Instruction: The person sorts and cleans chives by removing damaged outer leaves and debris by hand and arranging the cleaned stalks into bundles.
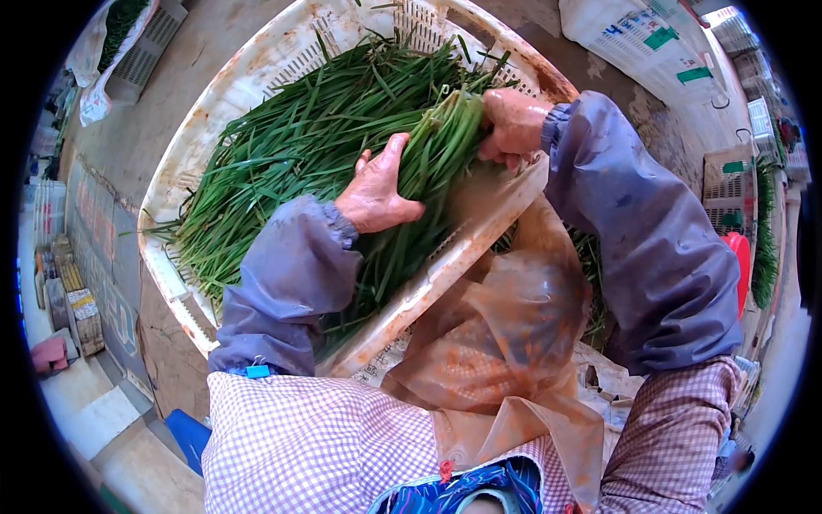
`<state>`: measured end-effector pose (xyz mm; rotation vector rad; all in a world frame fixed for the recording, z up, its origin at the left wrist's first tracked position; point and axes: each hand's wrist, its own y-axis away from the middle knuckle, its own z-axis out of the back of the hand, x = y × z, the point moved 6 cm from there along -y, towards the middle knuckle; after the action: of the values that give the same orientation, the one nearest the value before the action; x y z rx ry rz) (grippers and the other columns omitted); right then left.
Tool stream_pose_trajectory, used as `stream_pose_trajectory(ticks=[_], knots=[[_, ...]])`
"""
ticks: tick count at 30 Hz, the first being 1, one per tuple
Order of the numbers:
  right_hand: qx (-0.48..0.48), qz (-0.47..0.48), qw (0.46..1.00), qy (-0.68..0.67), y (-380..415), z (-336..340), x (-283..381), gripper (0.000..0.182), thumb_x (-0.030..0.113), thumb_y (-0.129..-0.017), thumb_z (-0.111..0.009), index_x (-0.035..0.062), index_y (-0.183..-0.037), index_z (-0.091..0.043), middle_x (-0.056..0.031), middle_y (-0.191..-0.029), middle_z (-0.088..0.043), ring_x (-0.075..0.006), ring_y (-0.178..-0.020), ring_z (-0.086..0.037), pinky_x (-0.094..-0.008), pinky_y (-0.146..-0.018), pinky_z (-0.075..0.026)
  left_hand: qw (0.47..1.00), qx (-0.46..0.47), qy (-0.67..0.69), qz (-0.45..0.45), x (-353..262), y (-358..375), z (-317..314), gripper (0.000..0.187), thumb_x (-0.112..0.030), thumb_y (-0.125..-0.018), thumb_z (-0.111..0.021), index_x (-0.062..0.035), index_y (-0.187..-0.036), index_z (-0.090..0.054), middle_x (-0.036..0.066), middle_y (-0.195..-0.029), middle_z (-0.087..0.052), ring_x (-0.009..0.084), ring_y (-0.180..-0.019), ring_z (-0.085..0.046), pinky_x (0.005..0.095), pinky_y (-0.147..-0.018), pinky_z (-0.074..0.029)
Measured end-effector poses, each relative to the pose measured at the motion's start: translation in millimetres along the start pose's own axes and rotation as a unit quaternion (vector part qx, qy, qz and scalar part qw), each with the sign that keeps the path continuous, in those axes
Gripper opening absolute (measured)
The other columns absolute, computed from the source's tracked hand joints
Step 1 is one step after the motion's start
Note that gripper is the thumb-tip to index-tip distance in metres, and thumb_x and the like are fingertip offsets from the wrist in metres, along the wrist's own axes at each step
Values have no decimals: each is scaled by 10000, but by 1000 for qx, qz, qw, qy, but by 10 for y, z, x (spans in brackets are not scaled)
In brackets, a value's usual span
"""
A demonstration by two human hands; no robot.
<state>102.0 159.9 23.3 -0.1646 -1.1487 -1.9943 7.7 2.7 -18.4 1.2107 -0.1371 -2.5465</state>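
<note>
Lying across the near edge of a white crate (257, 68), a bundle of green chives (441, 146) is gripped at both ends of its thick part. The left hand (377, 193) presses against the bundle's side with its fingers together and wrapped around the stalks, while the right hand (514, 124) is clamped on the cut end, fingers curled tight. The crate is tilted toward the person and filled with loose chives (282, 154) spread in a fan. A brownish clear plastic apron (505, 334) hangs below the crate's rim. Further off to the right, other crates (728, 184) stand stacked, with greens (762, 240) beside them.
</note>
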Motion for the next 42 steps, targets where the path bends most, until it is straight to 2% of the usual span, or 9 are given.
stream_pose_trajectory(ticks=[6, 10, 15, 19, 25, 28, 35, 39, 42], knots=[[1, 19, 997, -76, -8, 17, 203, 102, 37, -813, -629, -48, -863, -655, -74, -613, -638, -144, -487, -629, -279, -399, -513, 992, 14, 109, 63, -168, 136, 184, 1192, -290, -565, -892, 136, -1422, -182, 263, -1412, -378, 307, -1314, -388, 356, -1119, -282], [19, 45, 990, -136, -4, -15, 383, 119, 56, -817, -632, -61, -836, -643, -82, -640, -646, -144, -521, -641, -269, -412, -515, 975, -196, 87, 50, -14, 105, 34, 859, -225, -604, -890, -3, -1298, -435, 139, -1132, -613, 242, -1033, -598, 334, -948, -468], [-29, 157, 956, -247, 374, 122, 563, 552, 162, -867, -652, -48, -1318, -413, -124, -799, -664, -145, -529, -626, -255, -417, -495, 916, -166, 364, -28, 210, 1, 40, 619, 4, -643, -792, -10, -1189, -500, 49, -1026, -648, 142, -914, -620, 294, -823, -516], [-194, 203, 924, -261, 308, 483, 42, 844, 334, -803, -732, 30, -1450, -284, -204, -1111, -627, -203, -979, -628, -377, -801, -523, 901, -116, 417, -17, 289, 44, 167, 619, 51, -659, -762, -27, -1215, -500, 56, -1045, -652, 155, -931, -628, 306, -853, -510], [-9, 241, 960, -139, 92, -271, 142, 1178, 503, -666, -817, -33, -1482, -156, -291, -1438, -361, -356, -1365, -342, -412, -1113, -319, 889, -98, 448, -24, 169, 148, 290, 592, 64, -679, -740, -27, -1209, -492, 71, -1062, -649, 179, -944, -637, 319, -868, -507], [21, 373, 849, -374, -34, -464, 722, 820, 271, -661, -876, 4, -1308, -451, -116, -1148, -617, -194, -1048, -578, -340, -954, -463, 936, -147, 316, -45, 11, 235, 298, 576, 27, -680, -758, -23, -1186, -487, 71, -1051, -646, 186, -945, -634, 318, -859, -508], [-118, 297, 732, -602, 184, -646, 923, 321, 64, -762, -766, 30, -1060, -650, -23, -921, -667, -111, -851, -613, -280, -780, -505, 969, -134, 205, -37, -360, 661, 222, 642, -14, -701, -778, 7, -1267, -476, 89, -1205, -587, 186, -1102, -561, 328, -949, -454], [-137, 281, 696, -647, 297, -653, 849, 360, -32, -679, -722, 29, -1029, -664, 0, -878, -674, -83, -783, -596, -264, -720, -508, 882, 117, 453, -51, -271, 659, 396, 701, -165, -812, -739, 1, -1403, -401, 94, -1331, -532, 193, -1203, -522, 360, -1042, -392], [-157, 278, 712, -626, 402, -644, 860, 343, -33, -683, -721, 26, -1017, -669, 5, -883, -676, -81, -790, -602, -268, -707, -512, 747, 90, 655, 76, 420, 385, 505, 337, -222, -911, -595, 7, -1159, -600, 103, -1115, -657, 187, -1037, -619, 336, -927, -482]])
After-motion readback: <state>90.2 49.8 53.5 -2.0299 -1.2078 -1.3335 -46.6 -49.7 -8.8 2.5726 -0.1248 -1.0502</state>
